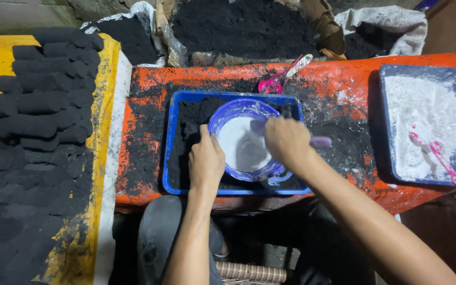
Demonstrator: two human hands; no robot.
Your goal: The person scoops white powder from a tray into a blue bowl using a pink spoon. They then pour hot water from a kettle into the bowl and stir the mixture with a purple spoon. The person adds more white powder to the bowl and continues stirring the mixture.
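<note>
A blue-purple bowl (238,111) of white liquid sits tilted inside a blue tray (171,158) filled with black powder. My left hand (205,162) grips the bowl's near-left rim. My right hand (287,140) is closed on a purple-handled utensil (320,142) whose working end dips into the white liquid. Both forearms reach in from the bottom of the view.
The tray rests on an orange, soot-smeared table (344,79). To the right stands another blue tray of white powder (428,116) with a pink scoop (442,155). Another pink scoop (278,79) lies behind. Black briquette logs (43,95) are stacked left on yellow sheeting. Sacks of black powder (244,26) sit behind.
</note>
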